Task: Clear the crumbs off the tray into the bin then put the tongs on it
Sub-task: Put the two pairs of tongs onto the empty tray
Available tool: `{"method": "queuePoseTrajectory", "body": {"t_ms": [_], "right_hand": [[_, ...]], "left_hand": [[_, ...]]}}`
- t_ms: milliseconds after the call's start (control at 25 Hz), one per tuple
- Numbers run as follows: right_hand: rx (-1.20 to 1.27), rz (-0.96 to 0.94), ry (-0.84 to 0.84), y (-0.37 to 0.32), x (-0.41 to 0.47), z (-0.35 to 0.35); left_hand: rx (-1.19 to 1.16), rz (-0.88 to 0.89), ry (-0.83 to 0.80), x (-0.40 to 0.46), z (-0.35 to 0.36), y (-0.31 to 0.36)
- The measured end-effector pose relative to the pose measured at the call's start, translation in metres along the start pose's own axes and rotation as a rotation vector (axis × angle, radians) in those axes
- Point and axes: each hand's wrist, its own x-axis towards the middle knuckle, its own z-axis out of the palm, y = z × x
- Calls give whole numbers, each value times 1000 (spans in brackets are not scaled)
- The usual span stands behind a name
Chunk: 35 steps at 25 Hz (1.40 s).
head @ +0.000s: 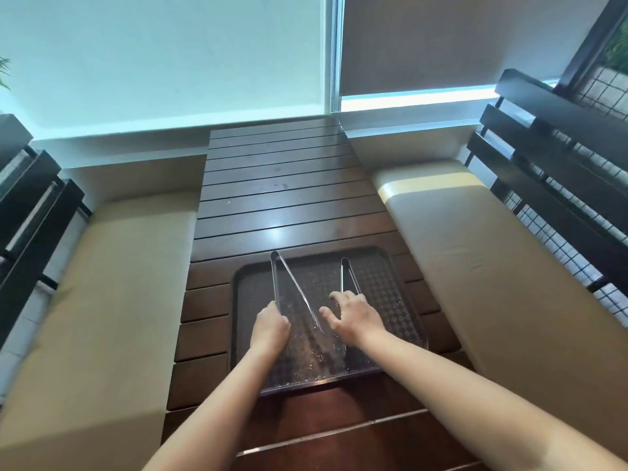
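Steel left tongs (pixel 289 287) gripped by left hand (pixel 270 326) — right hand (pixel 351 316) spread loose over crumb-strewn tray (pixel 404 300).

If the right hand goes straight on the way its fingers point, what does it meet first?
Probably the smaller tongs: the right hand is already at their near ends, fingers aimed along them across the tray. Whether it already touches them is unclear.
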Motion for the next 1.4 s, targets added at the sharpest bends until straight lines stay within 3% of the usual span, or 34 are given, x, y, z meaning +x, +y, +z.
{"method": "queuePoseTrajectory", "body": {"t_ms": [280,880,1040,1400], "right_hand": [[-141,100,40,37,-4,16],[13,323,0,41,-9,46],[74,312,-23,50,-7,48],[82,214,-53,69,3,39]], "left_hand": [[181,-63,-17,11,12,-32],[363,-187,89,-10,45,-28],[249,-188,53,-9,50,-32],[267,-163,37,-8,63,-19]]}}
